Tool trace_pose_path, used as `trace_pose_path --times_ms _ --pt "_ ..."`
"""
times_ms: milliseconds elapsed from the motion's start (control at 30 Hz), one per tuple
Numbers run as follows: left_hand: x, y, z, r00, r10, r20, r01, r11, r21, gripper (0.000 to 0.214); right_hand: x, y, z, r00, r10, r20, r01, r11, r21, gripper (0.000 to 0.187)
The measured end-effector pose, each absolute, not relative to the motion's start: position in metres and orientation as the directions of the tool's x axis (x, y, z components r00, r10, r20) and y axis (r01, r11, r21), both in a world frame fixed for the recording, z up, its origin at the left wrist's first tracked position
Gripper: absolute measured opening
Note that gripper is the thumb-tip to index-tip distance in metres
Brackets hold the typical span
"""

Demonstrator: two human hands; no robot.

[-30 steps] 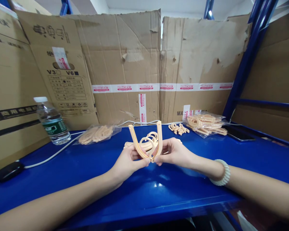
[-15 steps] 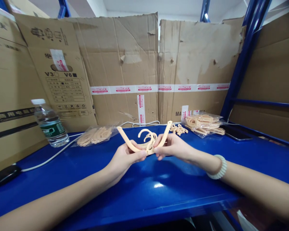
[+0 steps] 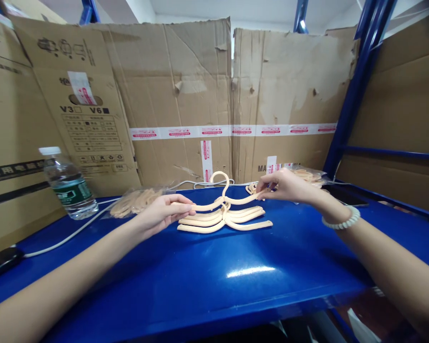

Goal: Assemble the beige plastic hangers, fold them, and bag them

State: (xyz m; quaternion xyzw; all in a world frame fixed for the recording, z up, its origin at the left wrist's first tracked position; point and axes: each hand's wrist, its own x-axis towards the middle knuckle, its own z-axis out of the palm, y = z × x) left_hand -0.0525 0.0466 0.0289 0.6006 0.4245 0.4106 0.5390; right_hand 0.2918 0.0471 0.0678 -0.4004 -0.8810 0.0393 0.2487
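A cream-coloured hanger [image 3: 239, 200] with a curved hook is held spread out between both hands. My left hand [image 3: 164, 209] pinches the end of its left arm, and my right hand [image 3: 280, 186] pinches the tip of its right arm. Just below and in front, several like hangers [image 3: 203, 229] lie stacked on the blue table, their arms spread to both sides. The held hanger overlaps the back of this stack, and I cannot tell whether it touches it. Some small cream pieces [image 3: 250, 188] lie partly hidden by my right hand.
A plastic bag of cream parts [image 3: 128, 202] lies at left and another bag [image 3: 309, 176] at back right, by a dark phone [image 3: 346, 196]. A water bottle [image 3: 69, 186], white cable [image 3: 67, 239] and black device [image 3: 2, 262] are at left. Cardboard [image 3: 178, 105] walls the back.
The hanger held folded in a V is now opened out wide with its hook showing. My hands have moved apart to its two ends, and the stack in front is uncovered.
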Motion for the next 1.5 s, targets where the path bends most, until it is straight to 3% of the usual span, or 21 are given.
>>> trace_pose_path --times_ms 100,167,300,367,600,767,900,1033,1167,1267,1367,1500 --pt "-0.064 0.053 0.036 0.426 0.903 0.052 0.372 -0.228 0.900 0.024 0.290 0.043 0.069 -0.623 0.714 0.318 0.691 0.694 -0.204 0.012" --pt "-0.068 0.053 0.040 0.532 0.841 0.101 0.503 -0.410 0.761 0.022 0.286 0.041 0.068 -0.668 0.696 0.265 0.673 0.716 -0.183 0.010" --pt "-0.070 0.045 0.044 0.704 0.669 0.239 0.593 -0.738 0.321 0.014 0.281 0.039 0.061 -0.724 0.653 0.221 0.649 0.754 -0.103 0.004" --pt "-0.068 0.041 0.043 0.748 0.619 0.239 0.584 -0.785 0.205 0.011 0.279 0.039 0.058 -0.755 0.632 0.173 0.627 0.774 -0.092 0.004" --pt "-0.063 0.037 0.032 0.791 0.598 0.129 0.579 -0.800 0.154 0.007 0.270 0.035 0.050 -0.668 0.740 -0.073 0.738 0.648 -0.188 0.011" --pt "-0.060 0.033 0.029 0.791 0.600 0.118 0.593 -0.800 0.091 0.011 0.267 0.038 0.046 -0.677 0.720 -0.151 0.733 0.640 -0.231 0.007" --pt "-0.057 0.031 0.030 0.790 0.599 0.132 0.599 -0.799 0.050 0.012 0.268 0.042 0.044 -0.633 0.764 -0.124 0.769 0.603 -0.211 0.003" --pt "-0.055 0.027 0.031 0.751 0.641 0.159 0.652 -0.758 -0.022 0.010 0.269 0.040 0.048 -0.597 0.802 -0.034 0.801 0.592 -0.094 0.006" --pt "-0.043 0.014 0.026 0.711 0.650 0.267 0.694 -0.711 -0.118 0.014 0.264 0.028 0.051 -0.590 0.804 0.075 0.806 0.591 0.008 0.020" --pt "-0.027 -0.001 0.012 0.633 0.685 0.360 0.731 -0.682 0.012 0.041 0.253 0.013 0.041 -0.584 0.807 0.084 0.808 0.588 -0.034 0.051" --pt "-0.013 -0.013 -0.003 0.630 0.730 0.263 0.724 -0.675 0.140 0.070 0.240 0.003 0.019 -0.607 0.792 0.061 0.785 0.610 -0.106 0.085" --pt "-0.011 -0.016 -0.011 0.603 0.791 0.098 0.757 -0.607 0.241 0.080 0.230 0.001 -0.006 -0.629 0.776 0.045 0.763 0.627 -0.156 0.090"
